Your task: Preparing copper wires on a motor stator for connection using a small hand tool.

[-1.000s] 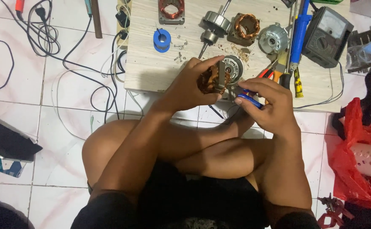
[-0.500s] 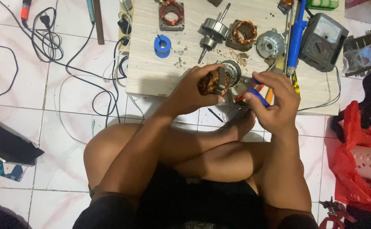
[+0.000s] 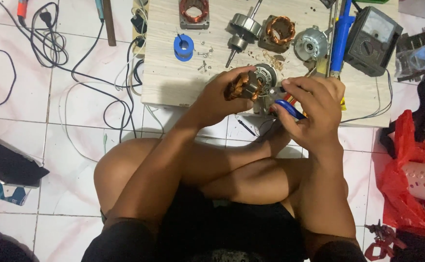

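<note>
Over the near edge of the pale wooden surface point(image 3: 173, 87), in the head view, we are holding a small motor stator point(image 3: 246, 86) with copper windings up off the board, probably so that both hands can reach it from opposite sides. Our left hand point(image 3: 220, 97) is wrapping its fingers around the stator's copper side, gripping it firmly, and seems to be steadying it against the tool's pull. Our right hand point(image 3: 314, 109) is closing around the blue handles of a pair of pliers point(image 3: 288, 107), whose tip is reaching in towards the metal face of the stator; whether the tip is biting on anything we cannot tell, since the fingers are hiding it.

We are keeping the stator turned on its side: its bore axis is running roughly left to right, with the round metal face pointing towards the right hand and the windings towards the left palm. The pliers are lying along nearly the same line.

Beyond the stator we are seeing a rotor with its shaft point(image 3: 241, 29), a blue spool point(image 3: 184, 46), a second wound core point(image 3: 280, 31) and, to its right, a dark meter point(image 3: 372, 34).
</note>
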